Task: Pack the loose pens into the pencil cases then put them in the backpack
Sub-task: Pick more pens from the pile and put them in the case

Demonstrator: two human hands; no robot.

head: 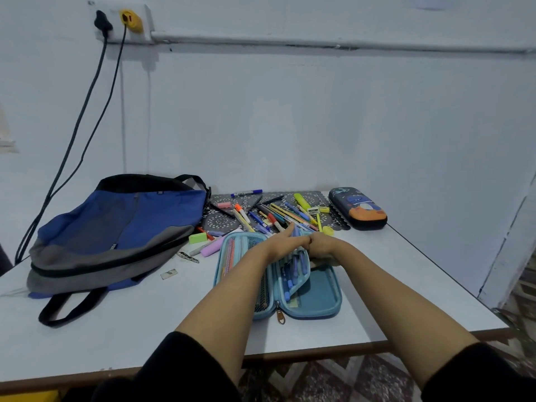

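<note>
I see the open blue pencil case [323, 290] lying flat on the table [406, 285], its middle flap [293, 274] full of pens and standing up. Left hand [285, 242]: fingers straight, lying on the flap's far end. Right hand [320, 248]: touching the left, fingers curled round the flap's far edge. Loose pens [278, 216] are piled on a patterned mat [220, 220] just behind the case. Backpack [116, 227] is to its left, dark pencil case [358, 208] behind-right and zipped.

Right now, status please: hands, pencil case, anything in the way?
Left hand flat on open blue pencil case. Right hand curled at its far end, grip unclear. Loose pens wait beyond; path to backpack looks clear.
</note>
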